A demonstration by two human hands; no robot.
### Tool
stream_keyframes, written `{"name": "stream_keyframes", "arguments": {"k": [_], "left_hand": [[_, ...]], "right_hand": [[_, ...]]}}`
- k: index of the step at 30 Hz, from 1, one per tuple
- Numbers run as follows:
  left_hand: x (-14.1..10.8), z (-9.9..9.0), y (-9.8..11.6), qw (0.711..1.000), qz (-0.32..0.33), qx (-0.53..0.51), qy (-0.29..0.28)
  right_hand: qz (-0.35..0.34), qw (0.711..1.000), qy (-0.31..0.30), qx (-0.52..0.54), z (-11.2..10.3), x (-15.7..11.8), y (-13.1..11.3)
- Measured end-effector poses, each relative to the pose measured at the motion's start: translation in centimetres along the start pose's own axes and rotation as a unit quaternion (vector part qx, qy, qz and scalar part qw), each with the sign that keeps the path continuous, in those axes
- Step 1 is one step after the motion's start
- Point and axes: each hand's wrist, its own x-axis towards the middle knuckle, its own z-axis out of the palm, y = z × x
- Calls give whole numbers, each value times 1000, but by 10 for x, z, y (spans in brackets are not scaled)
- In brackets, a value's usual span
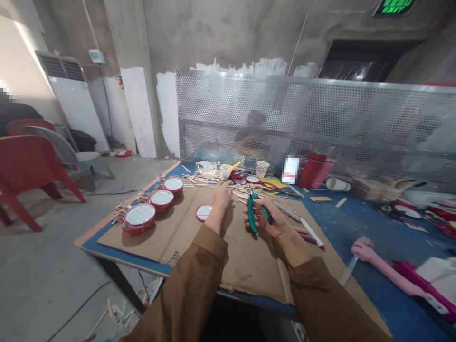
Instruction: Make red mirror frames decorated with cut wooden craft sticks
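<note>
My right hand point(269, 218) is wrapped round green-handled pliers point(252, 213), held above the cardboard sheet point(245, 266) with their jaws pointing away from me. My left hand point(223, 194) reaches forward to the near side of a pile of thin wooden sticks point(242, 191). Its fingertips are small and partly hidden, so whatever they may hold cannot be made out. Beside my left wrist lies a round red-rimmed piece with a white face point(204, 213). Three similar red-rimmed pieces point(140, 216) stand in a row on the left of the cardboard, with sticks beside them.
Paper cups point(262, 168), a phone point(290, 169) and a red bottle point(311, 170) stand at the back before a perforated metal screen point(228, 104). On the right of the blue table point(331, 223) lie a pink tool point(384, 273) and wooden pieces. Red chairs point(28, 166) stand left.
</note>
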Motion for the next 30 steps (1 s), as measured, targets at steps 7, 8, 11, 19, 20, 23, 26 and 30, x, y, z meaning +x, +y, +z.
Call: {"name": "stream_keyframes", "arguments": {"k": [7, 8, 11, 19, 20, 23, 26, 30], "left_hand": [[-6, 9, 10, 993, 94, 54, -56], [-7, 11, 12, 992, 91, 62, -69], [-7, 10, 18, 990, 70, 86, -92], [-16, 8, 26, 982, 74, 170, -20], [-17, 7, 28, 982, 66, 177, 6], [-14, -2, 33, 979, 35, 173, 104], [-5, -21, 33, 969, 1, 135, 208], [6, -44, 28, 953, -5, 79, 294]], "right_hand": [[20, 1000, 19, -13, 5, -3, 2], [24, 999, 18, -15, 5, -3, 2], [40, 999, 0, -6, 4, -3, 1], [35, 999, 10, -16, 4, -5, -1], [24, 999, 22, -21, 3, -5, -1], [-45, 994, 94, -41, 1, -3, -3], [-108, 979, 164, -52, 1, -1, -6], [-118, 977, 160, -74, 1, 1, -4]]}}
